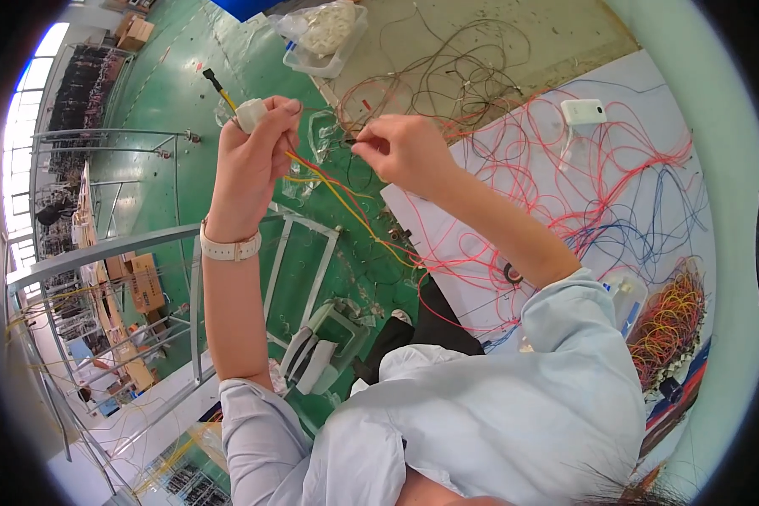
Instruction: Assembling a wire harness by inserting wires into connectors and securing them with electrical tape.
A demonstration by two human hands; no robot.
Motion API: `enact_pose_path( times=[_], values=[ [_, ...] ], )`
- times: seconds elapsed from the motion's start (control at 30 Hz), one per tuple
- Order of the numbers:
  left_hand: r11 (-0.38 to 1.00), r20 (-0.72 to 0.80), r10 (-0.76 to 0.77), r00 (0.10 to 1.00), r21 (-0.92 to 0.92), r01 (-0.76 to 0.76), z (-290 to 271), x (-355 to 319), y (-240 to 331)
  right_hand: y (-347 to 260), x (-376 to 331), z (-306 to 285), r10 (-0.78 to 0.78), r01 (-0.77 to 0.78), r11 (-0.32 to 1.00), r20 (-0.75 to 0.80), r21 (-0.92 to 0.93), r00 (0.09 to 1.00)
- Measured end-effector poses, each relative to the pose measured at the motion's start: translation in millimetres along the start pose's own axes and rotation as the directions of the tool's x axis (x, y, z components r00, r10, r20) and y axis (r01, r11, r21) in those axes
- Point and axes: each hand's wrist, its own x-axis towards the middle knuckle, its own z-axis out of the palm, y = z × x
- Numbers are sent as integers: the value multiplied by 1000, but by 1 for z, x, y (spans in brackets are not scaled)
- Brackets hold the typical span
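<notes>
My left hand (257, 160) is closed around a white plastic connector (250, 115) and a few wires. A yellow wire with a black-sleeved end (213, 82) sticks out above the fist. Below it, yellow and red wires (337, 194) trail down to the right toward the table. To the right, my right hand (406, 152) is raised over the table's left edge, thumb and fingertips pinched together. A small dark wire end (352, 142) shows at those fingertips; its exact form is too small to make out. The two hands are apart.
Loose red wires (514, 244) and blue wires (632, 223) tangle across the white tabletop (472, 295). A white device (584, 111) lies there. At the far side is a clear tub (333, 55) of white parts. A metal frame (110, 261) stands at left; a wire bundle (670, 325) lies right.
</notes>
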Motion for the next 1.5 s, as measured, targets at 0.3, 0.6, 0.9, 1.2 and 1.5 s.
enact_pose_path(
  times=[0.3, 0.6, 0.9, 1.2, 1.5],
  values=[
    [997, -148, -51, 988, -63, 42, -57, 23, -38, -12, 45, -127, 14, -242, 883, 491, 403, 871],
    [983, -158, -65, 985, -182, 36, -95, -5, -55, 24, 39, -220, 166, -205, 973, 294, 109, 941],
    [989, -74, -82, 994, -130, 72, -27, -35, -28, 173, 22, -238, 225, -375, 672, -307, -638, 925],
    [991, 49, -67, 997, -114, 72, 6, -33, -19, 20, -38, 1, -297, 296, 953, 13, 59, 955],
    [592, -327, 559, 762, 801, -91, -43, 19, -49, 30, -28, -3, 345, -448, 630, 288, 634, 893]
  ],
)
